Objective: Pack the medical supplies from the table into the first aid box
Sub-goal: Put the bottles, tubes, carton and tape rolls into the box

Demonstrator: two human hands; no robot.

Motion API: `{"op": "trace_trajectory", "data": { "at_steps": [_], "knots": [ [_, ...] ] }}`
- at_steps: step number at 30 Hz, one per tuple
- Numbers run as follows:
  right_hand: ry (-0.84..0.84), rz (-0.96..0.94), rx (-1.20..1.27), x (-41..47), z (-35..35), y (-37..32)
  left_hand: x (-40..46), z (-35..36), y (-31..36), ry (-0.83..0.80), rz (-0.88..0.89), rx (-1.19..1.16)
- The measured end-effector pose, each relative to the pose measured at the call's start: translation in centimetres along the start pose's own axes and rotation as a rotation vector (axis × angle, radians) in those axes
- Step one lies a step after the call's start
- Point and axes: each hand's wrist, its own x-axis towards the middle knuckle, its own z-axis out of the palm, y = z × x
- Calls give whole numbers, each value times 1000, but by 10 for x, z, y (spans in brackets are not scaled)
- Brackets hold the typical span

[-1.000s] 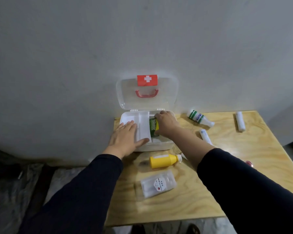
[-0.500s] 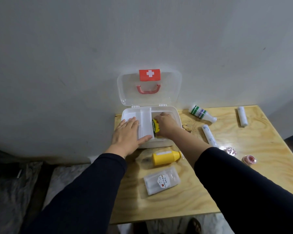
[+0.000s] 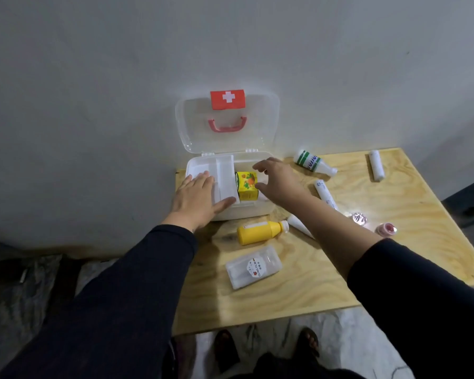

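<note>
The white first aid box [image 3: 253, 212] stands open at the table's back left, its clear lid [image 3: 227, 121] leaning on the wall. A yellow and green carton [image 3: 246, 186] sits inside, right of the white inner tray [image 3: 222, 173]. My left hand [image 3: 196, 199] lies flat on that tray. My right hand [image 3: 278, 180] hovers just right of the carton, fingers spread, holding nothing. On the table lie a yellow bottle [image 3: 260, 232], a clear swab case [image 3: 253, 266], a white tube [image 3: 298, 228], a green-striped white bottle [image 3: 312, 162], two bandage rolls [image 3: 324, 192] [image 3: 376, 165] and two tape rolls [image 3: 359, 218] [image 3: 385, 229].
The plywood table [image 3: 298, 291] stands against a grey wall [image 3: 93, 91]. Its front edge is near my feet [image 3: 266, 348]. Dark clutter lies on the floor at the left [image 3: 25, 283].
My right hand has let go of the yellow and green carton inside the box and opened, drawing back slightly to the right. The left hand stays on the tray.
</note>
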Motion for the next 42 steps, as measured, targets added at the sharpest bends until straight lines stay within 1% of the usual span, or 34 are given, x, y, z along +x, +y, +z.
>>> {"op": "trace_trajectory", "data": {
  "at_steps": [3, 6, 8, 10, 13, 15, 17, 20, 25, 28, 30, 32, 34, 36, 38, 40, 42],
  "knots": [
    [114, -60, 88, -38, -4, 6, -2, -2, 1, -6, 1, 10],
    [148, -91, 159, -73, 2, 12, -2, -1, 2, -6, 3, 26],
    [99, -96, 189, -92, 11, 18, -2, -1, 1, -7, 2, 29],
    [-21, -88, 187, -108, 22, 25, -3, -1, 1, -3, 4, 28],
    [-192, -155, 57, -127, 39, 35, -3, -1, 1, 6, 11, 33],
    [-243, -191, 21, -134, 49, 40, -4, -1, 1, 5, 12, 36],
    [-253, -209, -6, -136, 58, 43, -4, -2, 2, 7, 14, 26],
    [-222, -204, -2, -135, 61, 44, -6, -3, 2, 7, 16, 17],
    [-235, -154, 41, -135, 54, 43, -6, -4, 3, 7, 17, 17],
    [-248, -99, 63, -134, 36, 43, -5, -4, 3, 8, 19, 25],
    [-221, -66, 76, -129, 17, 44, -5, -4, 3, 8, 17, 19],
    [-161, -50, 100, -121, -6, 45, -7, -6, 5, 16, 16, -15],
    [-86, -43, 88, -110, -28, 44, -10, -7, 7, 56, 8, -75],
    [-4, -21, 26, -93, -46, 42, -14, -5, 8, 120, -19, -119],
    [69, 13, -59, -74, -58, 38, -21, -1, 7, 149, -69, -144],
    [104, 37, -131, -52, -62, 32, -26, 5, 5, 128, -104, -153],
    [87, 38, -202, -32, -58, 25, -29, 9, 5, 93, -110, -161]
  ]
}}
